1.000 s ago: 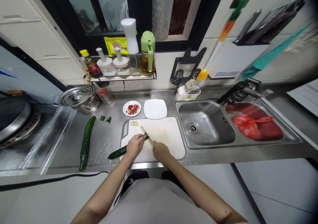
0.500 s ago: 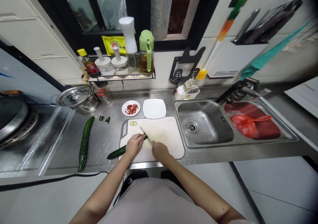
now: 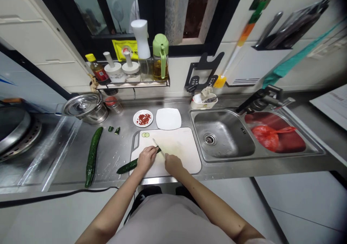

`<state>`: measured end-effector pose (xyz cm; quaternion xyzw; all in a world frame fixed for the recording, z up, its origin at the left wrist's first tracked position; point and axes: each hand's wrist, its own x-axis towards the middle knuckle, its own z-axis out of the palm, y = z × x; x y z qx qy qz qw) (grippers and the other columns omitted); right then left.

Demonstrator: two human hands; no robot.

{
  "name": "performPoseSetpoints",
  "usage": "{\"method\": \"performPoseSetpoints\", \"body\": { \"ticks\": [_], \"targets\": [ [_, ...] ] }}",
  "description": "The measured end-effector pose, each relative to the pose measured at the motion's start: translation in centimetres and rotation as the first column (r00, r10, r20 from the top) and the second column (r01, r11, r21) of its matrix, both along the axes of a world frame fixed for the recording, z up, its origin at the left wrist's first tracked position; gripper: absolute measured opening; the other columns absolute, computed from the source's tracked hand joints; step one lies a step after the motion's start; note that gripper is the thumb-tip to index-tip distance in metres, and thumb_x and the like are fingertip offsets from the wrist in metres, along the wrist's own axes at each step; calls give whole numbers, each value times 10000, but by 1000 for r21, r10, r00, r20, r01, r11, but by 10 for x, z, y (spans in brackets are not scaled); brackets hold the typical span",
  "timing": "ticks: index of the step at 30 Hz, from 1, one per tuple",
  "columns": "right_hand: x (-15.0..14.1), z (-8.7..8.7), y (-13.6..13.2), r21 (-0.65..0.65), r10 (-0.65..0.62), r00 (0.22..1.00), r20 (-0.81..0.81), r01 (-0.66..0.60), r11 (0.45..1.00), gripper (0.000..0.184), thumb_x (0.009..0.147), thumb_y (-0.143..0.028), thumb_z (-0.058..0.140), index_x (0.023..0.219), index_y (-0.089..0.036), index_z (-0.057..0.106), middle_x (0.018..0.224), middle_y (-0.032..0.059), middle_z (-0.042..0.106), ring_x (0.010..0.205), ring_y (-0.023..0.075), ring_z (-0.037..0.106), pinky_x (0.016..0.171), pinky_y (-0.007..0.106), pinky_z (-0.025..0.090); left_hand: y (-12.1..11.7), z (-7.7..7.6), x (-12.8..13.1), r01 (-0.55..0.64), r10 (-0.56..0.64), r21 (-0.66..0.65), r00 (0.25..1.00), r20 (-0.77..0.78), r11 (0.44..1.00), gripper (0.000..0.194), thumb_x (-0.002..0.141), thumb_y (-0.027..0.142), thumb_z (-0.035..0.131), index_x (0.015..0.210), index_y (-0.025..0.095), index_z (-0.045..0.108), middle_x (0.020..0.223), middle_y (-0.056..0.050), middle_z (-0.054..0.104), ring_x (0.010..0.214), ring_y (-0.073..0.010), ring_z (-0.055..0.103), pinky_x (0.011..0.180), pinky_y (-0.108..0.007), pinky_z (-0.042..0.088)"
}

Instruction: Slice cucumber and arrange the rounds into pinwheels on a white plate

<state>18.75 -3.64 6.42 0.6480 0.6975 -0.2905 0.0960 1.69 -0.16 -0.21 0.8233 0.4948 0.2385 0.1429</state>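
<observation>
My left hand [image 3: 146, 158] is closed over a dark green cucumber [image 3: 127, 166], pressing it on the white cutting board [image 3: 184, 143]. The cucumber's left end sticks out past the board's edge. In my right hand [image 3: 173, 164] is the handle of a knife [image 3: 157, 145], its blade slanting up and left across the cucumber's right end, close to my left fingertips. Two pale cucumber slices [image 3: 145, 135] lie at the board's upper left corner. A second, whole cucumber [image 3: 93, 157] rests on the steel counter to the left, near two small cut-off ends [image 3: 117, 130].
Behind the board stand a plate of chopped red pieces [image 3: 143, 118] and a white square plate [image 3: 168, 118]. A steel pot [image 3: 86, 108] and a lidded jar [image 3: 114, 105] are at the back left. To the right is the sink [image 3: 227, 135], with a red bag [image 3: 267, 137] in its far basin.
My right hand has shifted very slightly left with the knife. The left hand and cucumber stay in place.
</observation>
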Motion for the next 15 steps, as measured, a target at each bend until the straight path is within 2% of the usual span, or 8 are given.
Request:
{"method": "performPoseSetpoints", "body": {
  "ticks": [10, 15],
  "targets": [
    [0, -7, -1, 23, 11, 1000, 2, -11, 1000, 294, 916, -122, 342, 1101, -126, 570, 1001, 153, 690, 972, 245, 663, 794, 333, 473, 1, 0, 0, -3, 3, -4, 1000, -2, 1000, 242, 952, 254, 482, 1042, 246, 707, 1021, -52, 686, 956, -167, 610, 849, -302, 518],
    [0, -6, -2, -11, 3, 1000, 12, -3, 1000, 288, 914, -119, 355, 1111, -135, 563, 1006, 149, 689, 977, 235, 657, 795, 324, 466, 2, -2, -1, -3, 3, 2, 1000, -3, 1000, 244, 952, 251, 480, 1050, 245, 704, 1033, -51, 687, 962, -169, 608, 860, -307, 518]
  ]
}}
